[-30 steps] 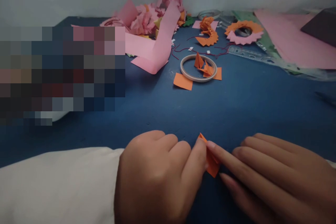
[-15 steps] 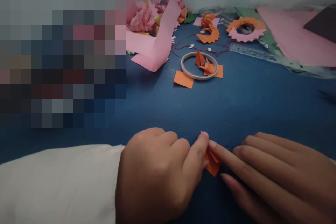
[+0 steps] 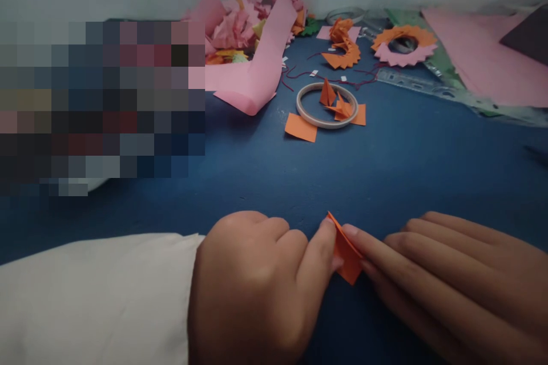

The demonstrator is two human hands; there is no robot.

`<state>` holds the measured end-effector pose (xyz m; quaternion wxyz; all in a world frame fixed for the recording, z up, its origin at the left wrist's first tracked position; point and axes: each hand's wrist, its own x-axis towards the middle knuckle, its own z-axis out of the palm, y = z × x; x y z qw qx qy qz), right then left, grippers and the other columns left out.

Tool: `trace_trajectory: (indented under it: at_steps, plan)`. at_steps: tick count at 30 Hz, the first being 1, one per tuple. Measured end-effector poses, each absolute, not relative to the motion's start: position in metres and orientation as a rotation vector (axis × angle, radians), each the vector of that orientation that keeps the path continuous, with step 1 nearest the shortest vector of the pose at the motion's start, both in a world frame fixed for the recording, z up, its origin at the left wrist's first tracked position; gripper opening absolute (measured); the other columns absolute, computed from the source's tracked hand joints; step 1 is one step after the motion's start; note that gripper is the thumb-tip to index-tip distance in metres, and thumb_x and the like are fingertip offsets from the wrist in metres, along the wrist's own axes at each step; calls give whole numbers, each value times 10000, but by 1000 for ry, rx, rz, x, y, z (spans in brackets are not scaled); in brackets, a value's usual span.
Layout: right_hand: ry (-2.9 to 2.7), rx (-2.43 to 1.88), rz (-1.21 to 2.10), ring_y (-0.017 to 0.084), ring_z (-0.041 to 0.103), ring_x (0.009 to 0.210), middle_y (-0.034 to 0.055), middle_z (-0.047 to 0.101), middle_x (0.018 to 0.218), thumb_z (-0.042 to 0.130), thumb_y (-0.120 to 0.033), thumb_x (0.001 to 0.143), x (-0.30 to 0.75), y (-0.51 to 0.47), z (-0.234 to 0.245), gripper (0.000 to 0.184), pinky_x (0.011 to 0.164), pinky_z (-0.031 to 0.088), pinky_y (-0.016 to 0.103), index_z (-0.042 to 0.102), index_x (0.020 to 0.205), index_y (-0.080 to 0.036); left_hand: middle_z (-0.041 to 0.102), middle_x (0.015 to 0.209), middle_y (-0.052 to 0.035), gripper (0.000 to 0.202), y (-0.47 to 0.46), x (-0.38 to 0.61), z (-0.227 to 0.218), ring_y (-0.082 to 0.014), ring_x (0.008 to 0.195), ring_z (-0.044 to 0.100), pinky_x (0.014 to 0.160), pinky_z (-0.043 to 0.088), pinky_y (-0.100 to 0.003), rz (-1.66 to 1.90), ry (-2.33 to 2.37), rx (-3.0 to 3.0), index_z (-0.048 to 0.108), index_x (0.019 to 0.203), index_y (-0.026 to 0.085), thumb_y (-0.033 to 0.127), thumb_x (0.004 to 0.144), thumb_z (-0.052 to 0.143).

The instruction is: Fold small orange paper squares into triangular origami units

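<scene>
**Pressing a folded orange paper (image 3: pixel 350 265) with both hands on the worktop (image 3: pixel 240 182)**

Pinching it between forefinger and thumb of the left hand (image 3: pixel 261 282), with the other fingers curled tight. Holding the right hand (image 3: pixel 449 276) stretched nearly straight, with forefinger tip and thumb at the paper's right side; cannot tell whether closed on it. Kept low between both hands, well in from the far edge, with a narrow point aimed that way.

Farther toward the far edge, can see a thin ring (image 3: pixel 326 124) around small folded orange pieces (image 3: pixel 328 93), with an orange slip (image 3: pixel 301 128) at the left rim. Nearer that edge, can see a bent pink strip (image 3: pixel 268 65) to the left and a zigzag orange-and-pink wreath (image 3: pixel 405 59) to the right.
</scene>
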<state>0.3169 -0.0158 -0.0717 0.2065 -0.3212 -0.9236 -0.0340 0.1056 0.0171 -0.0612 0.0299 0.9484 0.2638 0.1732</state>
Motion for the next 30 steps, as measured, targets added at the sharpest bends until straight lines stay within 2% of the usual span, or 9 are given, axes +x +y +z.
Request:
trace_trajectory:
  at_steps: [4,12,21,25,30]
  plan:
    - [-2568,-888,-129,171,534,625,68,607,740,460,-161,893,319,-16,-75,313,603,423,355,537,1172,-41,514,483,25,284,18,104,-60,-161,368,451,298,297,-320,483,771,2964,624,1073,32,128,835,501]
    - [-2572,-958,-80,161,501,608,66,591,739,496,-168,869,319,-18,-76,367,558,398,332,514,1212,-38,553,505,6,293,18,105,-61,-176,379,489,302,344,-327,467,811,2978,620,1085,40,127,856,459]
    - [-2629,-890,-102,178,518,626,87,613,763,422,-235,910,321,-17,-77,404,553,427,346,474,1255,-31,578,522,-4,286,18,105,-61,-168,397,517,315,395,-318,517,810,2975,626,1069,37,162,885,446]
    - [-2646,-845,-101,186,510,645,94,594,767,332,-287,950,321,-17,-77,438,585,416,370,468,1252,-1,574,512,5,286,18,105,-61,-167,391,517,311,408,-320,529,831,2965,619,1088,46,159,873,468]
    - [-2642,-854,-134,178,505,654,79,586,761,319,-193,946,319,-18,-73,375,596,390,359,478,1231,-7,584,523,-2,290,20,105,-62,-173,407,537,325,436,-331,493,821,2953,619,1090,48,180,888,457]
